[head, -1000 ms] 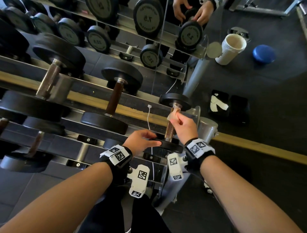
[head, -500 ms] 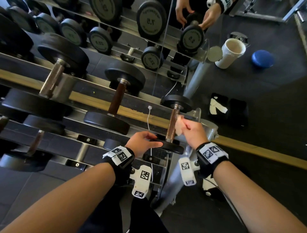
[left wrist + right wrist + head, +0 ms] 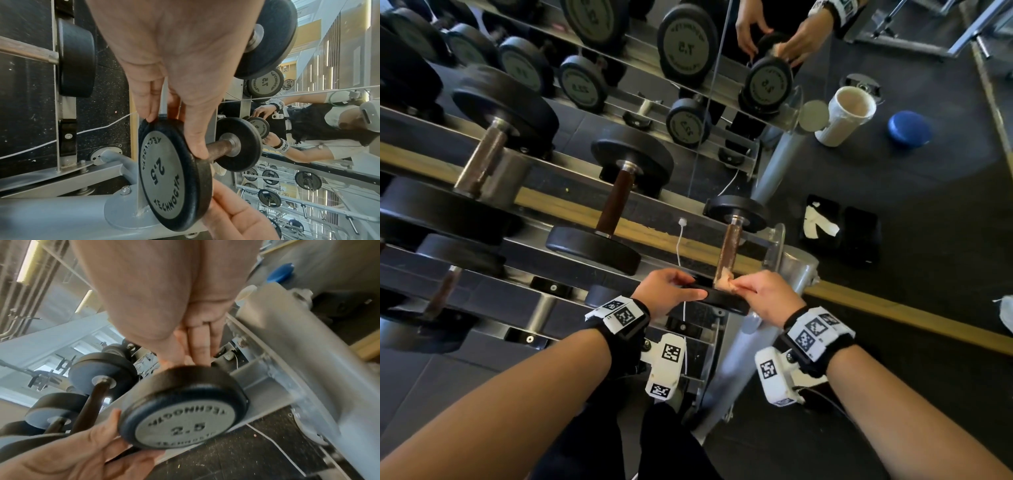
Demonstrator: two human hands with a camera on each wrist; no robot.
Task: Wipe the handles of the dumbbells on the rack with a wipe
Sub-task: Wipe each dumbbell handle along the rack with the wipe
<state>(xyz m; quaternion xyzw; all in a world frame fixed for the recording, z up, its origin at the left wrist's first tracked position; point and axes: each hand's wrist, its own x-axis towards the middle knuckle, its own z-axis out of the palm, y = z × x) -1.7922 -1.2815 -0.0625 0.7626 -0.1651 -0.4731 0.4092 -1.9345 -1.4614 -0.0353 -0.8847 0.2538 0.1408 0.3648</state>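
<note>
Right hand (image 3: 763, 296) pinches wipe (image 3: 723, 283) on handle (image 3: 728, 250) (left hand (image 3: 666, 291) grips plate (image 3: 722, 298))

The right hand (image 3: 763, 294) pinches a crumpled wipe (image 3: 723, 283) against the near end of the smallest dumbbell's handle (image 3: 728, 248). The left hand (image 3: 666, 291) grips that dumbbell's near plate (image 3: 726, 299) on the rack (image 3: 544, 308).
</note>
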